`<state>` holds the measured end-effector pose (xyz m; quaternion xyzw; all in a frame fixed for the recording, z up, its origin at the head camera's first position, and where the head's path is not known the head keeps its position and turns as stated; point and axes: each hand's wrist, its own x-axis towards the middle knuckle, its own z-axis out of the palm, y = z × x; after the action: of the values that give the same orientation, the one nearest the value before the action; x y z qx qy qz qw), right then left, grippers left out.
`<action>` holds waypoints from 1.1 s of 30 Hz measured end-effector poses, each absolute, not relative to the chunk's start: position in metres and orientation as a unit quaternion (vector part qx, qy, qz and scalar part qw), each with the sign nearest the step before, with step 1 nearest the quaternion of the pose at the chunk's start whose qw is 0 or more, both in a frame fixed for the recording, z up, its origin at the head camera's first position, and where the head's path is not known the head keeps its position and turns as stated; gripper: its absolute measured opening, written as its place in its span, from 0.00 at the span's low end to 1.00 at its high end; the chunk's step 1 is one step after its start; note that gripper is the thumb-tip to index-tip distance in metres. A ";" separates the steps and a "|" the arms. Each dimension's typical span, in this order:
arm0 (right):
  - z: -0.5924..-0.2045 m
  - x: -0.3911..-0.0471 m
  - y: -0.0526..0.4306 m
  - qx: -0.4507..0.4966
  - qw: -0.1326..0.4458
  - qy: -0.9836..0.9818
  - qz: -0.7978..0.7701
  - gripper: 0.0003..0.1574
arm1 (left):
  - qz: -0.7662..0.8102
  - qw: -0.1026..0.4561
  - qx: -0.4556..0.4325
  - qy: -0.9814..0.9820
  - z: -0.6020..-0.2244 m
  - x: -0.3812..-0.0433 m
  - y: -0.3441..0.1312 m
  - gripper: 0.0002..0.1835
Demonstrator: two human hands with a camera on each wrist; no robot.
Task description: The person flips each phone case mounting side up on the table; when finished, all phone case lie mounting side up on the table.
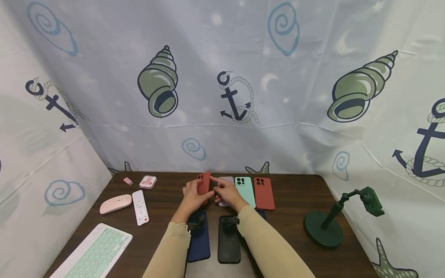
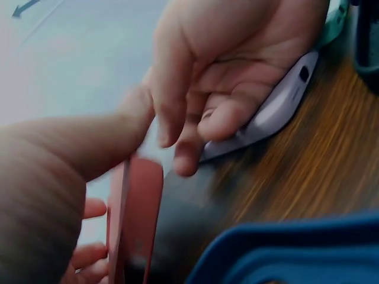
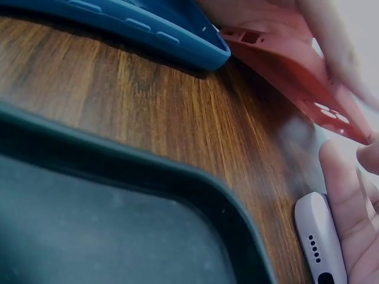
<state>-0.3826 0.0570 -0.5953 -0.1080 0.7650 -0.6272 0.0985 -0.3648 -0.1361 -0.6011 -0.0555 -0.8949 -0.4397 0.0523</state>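
Observation:
My left hand [image 1: 191,199] grips a red phone case [image 1: 204,184] by its sides, thumb toward me, and holds it tilted up at the back of the table. The right wrist view shows the hollow inside of this case [image 3: 284,74] and its camera holes. My right hand [image 1: 230,193] reaches in from the right, its index finger extended to the case's upper corner. Its other fingers hang loosely over a lavender phone case [image 2: 290,100], which is partly hidden beneath. Below my wrists lie a blue case [image 1: 199,241] and a black case [image 1: 229,245].
Right of the hands lie a mint case [image 1: 246,191] and another red case [image 1: 265,195]. On the left are a keyboard [image 1: 101,251], mouse [image 1: 116,204], white remote [image 1: 140,208] and small earphone box [image 1: 148,182]. A green stand [image 1: 323,229] stands at right.

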 end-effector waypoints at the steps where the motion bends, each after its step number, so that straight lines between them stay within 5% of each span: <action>1: -0.595 -0.383 0.057 -0.108 0.100 0.764 -0.628 0.33 | -0.434 0.055 -0.053 -0.897 -0.599 -0.364 -0.135 0.46; 15: -0.596 -0.383 0.054 -0.137 0.094 0.797 -0.581 0.25 | -0.540 0.026 -0.012 -0.841 -0.579 -0.361 -0.134 0.28; 33: -0.598 -0.386 0.056 -0.137 0.112 0.831 -0.528 0.17 | -0.611 0.011 0.018 -0.792 -0.565 -0.357 -0.139 0.17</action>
<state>-0.3860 0.0561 -0.5978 -0.1366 0.8310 -0.5276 0.1119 -0.3571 -0.1389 -0.5652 0.0182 -0.7917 -0.6105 0.0114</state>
